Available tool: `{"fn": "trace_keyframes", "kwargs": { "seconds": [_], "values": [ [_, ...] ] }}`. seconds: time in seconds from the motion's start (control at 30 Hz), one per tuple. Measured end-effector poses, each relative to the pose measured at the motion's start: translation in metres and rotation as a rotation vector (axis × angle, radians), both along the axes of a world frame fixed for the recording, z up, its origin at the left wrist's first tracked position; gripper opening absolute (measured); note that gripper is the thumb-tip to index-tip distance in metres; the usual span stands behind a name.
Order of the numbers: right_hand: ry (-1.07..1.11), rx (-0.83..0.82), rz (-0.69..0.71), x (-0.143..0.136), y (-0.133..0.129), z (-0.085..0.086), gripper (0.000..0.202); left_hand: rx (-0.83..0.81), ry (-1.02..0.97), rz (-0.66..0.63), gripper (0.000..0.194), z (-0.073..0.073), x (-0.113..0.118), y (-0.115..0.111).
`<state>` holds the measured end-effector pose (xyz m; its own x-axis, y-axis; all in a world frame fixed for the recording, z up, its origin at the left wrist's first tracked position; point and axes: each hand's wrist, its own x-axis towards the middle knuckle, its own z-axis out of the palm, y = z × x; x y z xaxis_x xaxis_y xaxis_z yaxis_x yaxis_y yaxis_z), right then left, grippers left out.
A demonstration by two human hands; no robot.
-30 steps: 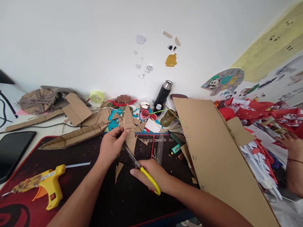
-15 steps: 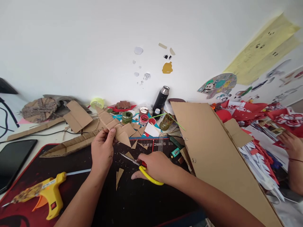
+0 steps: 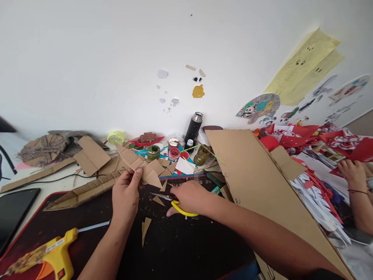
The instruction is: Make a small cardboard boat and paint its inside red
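Observation:
My left hand (image 3: 127, 190) pinches a long pointed piece of corrugated cardboard (image 3: 152, 177) between thumb and fingers, its tip reaching up and to the left. In my right hand (image 3: 189, 198) is a pair of scissors (image 3: 182, 209) with yellow handles, blades pointing left below the cardboard and apart from it. Triangular cardboard scraps (image 3: 146, 229) lie on the black mat (image 3: 186, 252) beneath. Behind the left wrist rests a folded boat-shaped cardboard strip (image 3: 84, 190). The fingers inside the scissor handles are partly hidden.
A yellow glue gun (image 3: 60, 254) lies at the lower left, near a black tablet-like device (image 3: 17, 214). Paint jars (image 3: 153, 153) and a black thermos (image 3: 193, 128) stand at the back. A large cardboard sheet (image 3: 256, 186) leans at right; beyond it is another person's hand (image 3: 353, 173).
The view has shifted slightly, so the table items sit lower and further left. Both hands keep hold of the cardboard and the scissors, with little movement between them.

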<state>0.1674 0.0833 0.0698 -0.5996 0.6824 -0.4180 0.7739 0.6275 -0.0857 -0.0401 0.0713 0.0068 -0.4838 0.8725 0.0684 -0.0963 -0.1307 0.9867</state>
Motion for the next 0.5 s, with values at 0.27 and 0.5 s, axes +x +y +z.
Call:
{"fn": "trace_keyframes", "kwargs": {
  "seconds": [0.27,0.5],
  "values": [
    [-0.066,-0.012,0.107,-0.006,-0.002,-0.004,0.092,-0.002,0.006,-0.021,0.038,-0.004,0.001,0.0],
    [-0.061,0.029,0.119,-0.005,-0.01,-0.016,0.089,-0.017,0.062,-0.047,0.041,-0.004,0.002,0.0]
  ]
}}
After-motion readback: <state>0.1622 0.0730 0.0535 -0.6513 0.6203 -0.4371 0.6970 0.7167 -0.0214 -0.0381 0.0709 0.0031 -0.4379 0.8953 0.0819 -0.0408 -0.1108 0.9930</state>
